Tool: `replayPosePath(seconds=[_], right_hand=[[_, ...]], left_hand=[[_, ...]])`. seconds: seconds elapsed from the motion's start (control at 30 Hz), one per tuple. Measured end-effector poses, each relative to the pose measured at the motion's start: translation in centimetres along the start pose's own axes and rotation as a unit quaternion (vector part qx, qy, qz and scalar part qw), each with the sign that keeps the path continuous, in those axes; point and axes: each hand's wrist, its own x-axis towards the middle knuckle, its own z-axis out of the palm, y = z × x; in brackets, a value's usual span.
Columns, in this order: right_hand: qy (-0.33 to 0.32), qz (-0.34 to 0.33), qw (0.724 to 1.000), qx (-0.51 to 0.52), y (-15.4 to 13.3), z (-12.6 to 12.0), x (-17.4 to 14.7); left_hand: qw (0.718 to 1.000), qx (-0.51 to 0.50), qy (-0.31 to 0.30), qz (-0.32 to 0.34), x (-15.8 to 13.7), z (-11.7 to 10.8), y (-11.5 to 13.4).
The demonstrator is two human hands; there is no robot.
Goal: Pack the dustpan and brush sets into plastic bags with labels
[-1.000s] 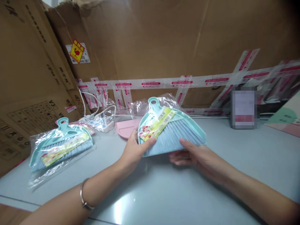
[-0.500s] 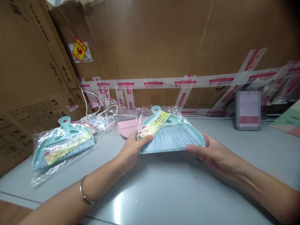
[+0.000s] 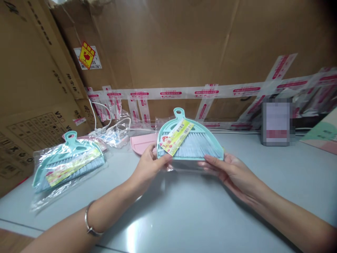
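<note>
Between my two hands is a mint-green dustpan and brush set [image 3: 196, 146] in a clear plastic bag, tilted up with its looped handle at the top. A yellow-green label lies slantwise across it. My left hand [image 3: 151, 163] grips its lower left corner, thumb in front and fingers behind. At the lower right corner my right hand [image 3: 226, 168] holds it the same way, its thumb over the bristles. A pink dustpan [image 3: 140, 143] lies behind my left hand, partly hidden. Farther left, another bagged green dustpan and brush set [image 3: 71, 160] rests with something pink under it.
A large cardboard box [image 3: 163, 45] with taped seams stands along the back, another box [image 3: 34, 88] at the left. A white power strip [image 3: 117, 140] with cables sits by the boxes. On the grey table [image 3: 184, 211], a blurred-out device [image 3: 276, 123] stands at the right.
My hands have raised the bagged set slightly and tilted it more upright, so its front faces me more. The view has shifted a little; the other things stay in place.
</note>
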Motion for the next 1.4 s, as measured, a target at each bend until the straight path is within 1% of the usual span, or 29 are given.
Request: replayPosePath(seconds=[0.17, 0.27, 0.33, 0.4, 0.47, 0.5, 0.57, 0.63, 0.67, 0.7, 0.73, 0.8, 0.87, 0.93, 1.03, 1.13, 1.2, 1.33, 1.4], right_hand=[[0.011, 0.023, 1.000, -0.003, 0.7, 0.6, -0.3], [0.023, 0.018, 1.000, 0.007, 0.8, 0.5, -0.4], [0.023, 0.012, 0.999, 0.023, 0.6, 0.3, -0.3], [0.018, 0.012, 0.999, 0.041, 0.4, 0.1, -0.3], [0.015, 0.012, 0.998, 0.052, 0.2, 0.0, -0.2], [0.015, 0.011, 0.998, 0.054, 0.2, -0.1, -0.2], [0.015, 0.004, 0.998, 0.055, 0.1, -0.1, -0.1], [0.009, -0.006, 0.999, 0.045, 0.0, -0.2, -0.2], [0.004, -0.013, 0.999, 0.034, -0.1, -0.1, -0.2], [-0.002, -0.021, 1.000, 0.017, -0.2, -0.1, -0.3], [-0.010, -0.029, 1.000, -0.002, -0.3, -0.1, -0.4], [-0.027, -0.046, 0.998, -0.042, -0.5, 0.0, -0.6], [-0.047, -0.060, 0.994, -0.080, -0.6, 0.0, -0.8], [-0.062, -0.073, 0.989, -0.111, -0.5, -0.1, -0.8], [-0.088, -0.095, 0.983, -0.127, -0.1, -0.5, -0.4], [-0.132, -0.132, 0.976, -0.110, 0.7, -1.1, 0.1], [-0.135, -0.167, 0.969, -0.124, 1.2, -1.1, 0.2], [-0.064, -0.237, 0.950, -0.192, 1.5, -0.3, -0.5], [-0.031, -0.239, 0.953, -0.185, 1.3, 0.1, -0.8]], left_hand=[[0.999, 0.026, 0.032, -0.035, 0.5, -0.5, -0.7], [0.997, 0.058, 0.011, -0.042, 0.6, -0.6, -0.5], [0.995, 0.093, -0.012, -0.030, 0.4, -0.6, -0.1], [0.992, 0.116, -0.040, 0.011, 0.1, -0.6, 0.3], [0.983, 0.135, -0.091, 0.081, 0.0, -0.9, 0.6], [0.973, 0.152, -0.122, 0.121, 0.0, -1.2, 0.7], [0.941, 0.217, -0.175, 0.192, 0.3, -1.9, 0.7], [0.908, 0.289, -0.188, 0.238, 0.7, -2.5, 0.6], [0.899, 0.305, -0.179, 0.258, 0.9, -2.7, 0.5], [0.897, 0.308, -0.162, 0.274, 1.1, -2.8, 0.3], [0.900, 0.296, -0.141, 0.286, 1.2, -2.8, 0.2], [0.917, 0.251, -0.091, 0.297, 1.1, -2.5, 0.1], [0.930, 0.214, -0.029, 0.296, 0.8, -1.9, 0.1], [0.936, 0.196, 0.030, 0.292, 0.4, -1.4, 0.2], [0.941, 0.175, 0.086, 0.276, 0.0, -0.8, 0.4], [0.953, 0.143, 0.106, 0.246, -0.1, -0.6, 0.4], [0.962, 0.124, 0.103, 0.222, -0.2, -0.6, 0.3], [0.971, 0.105, 0.091, 0.196, -0.2, -0.4, -0.2], [0.970, 0.111, 0.086, 0.197, -0.3, -0.3, -0.3]])
